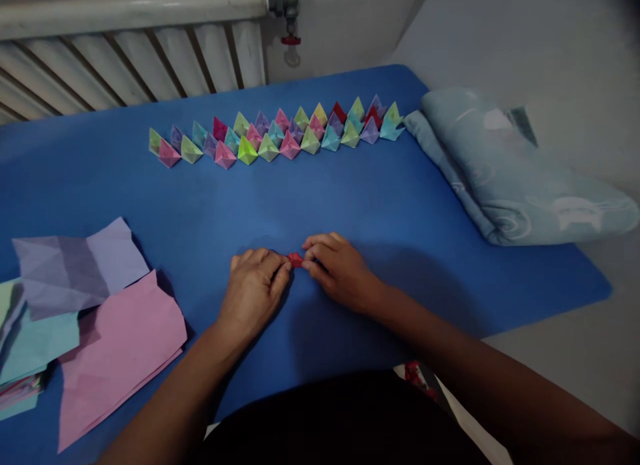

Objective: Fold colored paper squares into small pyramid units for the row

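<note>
Between my two hands, low over the blue table [210, 205], is a small red folded paper piece [296, 260]. My left hand [256, 282] pinches its left side between thumb and fingers. My right hand [340, 268] has its thumb and fingertips closed at the right side of the same piece. Much of the paper is hidden by fingertips, so its full shape cannot be made out. Beyond my hands stand rows of small folded paper boats, among them a bright yellow-green one [247, 150] and a pink one [290, 145].
Creased sheets lie at the left: a purple sheet [65, 272], a pink sheet [125, 345] and a light blue one [45, 338] over a stack. A folded grey-blue blanket [520, 172] rests at the right. Behind the table is a white radiator [130, 65] with a red valve handle [291, 40].
</note>
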The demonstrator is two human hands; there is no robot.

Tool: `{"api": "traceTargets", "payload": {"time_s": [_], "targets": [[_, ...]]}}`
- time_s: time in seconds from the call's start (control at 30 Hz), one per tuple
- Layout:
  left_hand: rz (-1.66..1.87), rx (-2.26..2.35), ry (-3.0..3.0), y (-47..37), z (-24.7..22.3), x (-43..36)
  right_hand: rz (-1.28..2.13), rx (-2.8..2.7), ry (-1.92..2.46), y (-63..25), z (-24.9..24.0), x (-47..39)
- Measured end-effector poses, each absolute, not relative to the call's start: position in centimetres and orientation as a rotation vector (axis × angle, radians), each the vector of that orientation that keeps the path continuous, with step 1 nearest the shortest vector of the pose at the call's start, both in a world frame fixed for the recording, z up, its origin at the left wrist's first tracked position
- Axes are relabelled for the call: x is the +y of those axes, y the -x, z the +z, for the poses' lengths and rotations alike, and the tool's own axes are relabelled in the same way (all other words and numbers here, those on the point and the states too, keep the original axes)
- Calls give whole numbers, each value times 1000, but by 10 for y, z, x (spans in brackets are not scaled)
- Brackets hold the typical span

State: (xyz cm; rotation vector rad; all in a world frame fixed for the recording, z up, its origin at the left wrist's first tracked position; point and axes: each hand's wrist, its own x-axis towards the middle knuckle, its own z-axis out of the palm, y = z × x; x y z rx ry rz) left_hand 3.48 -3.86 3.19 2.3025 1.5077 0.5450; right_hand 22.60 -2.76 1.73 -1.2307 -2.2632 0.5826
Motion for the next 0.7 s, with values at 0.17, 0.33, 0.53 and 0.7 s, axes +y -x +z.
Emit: {"api": "traceTargets", "payload": {"time_s": [0.17, 0.33, 0.53, 0.7], "targets": [[527, 1524, -2264, -35, 33, -35, 617, -2146, 1270, -222, 18, -28], [532, 1528, -2177, -35, 35, -32, 650, -2097, 1326, -217, 20, -27], [506, 1532, -2185, -37, 37, -27, 656, -2075, 1376, -214, 23, -26], [524, 1538, -2137, -39, 37, -25, 646, -2083, 1392, -214, 24, -25]]}}
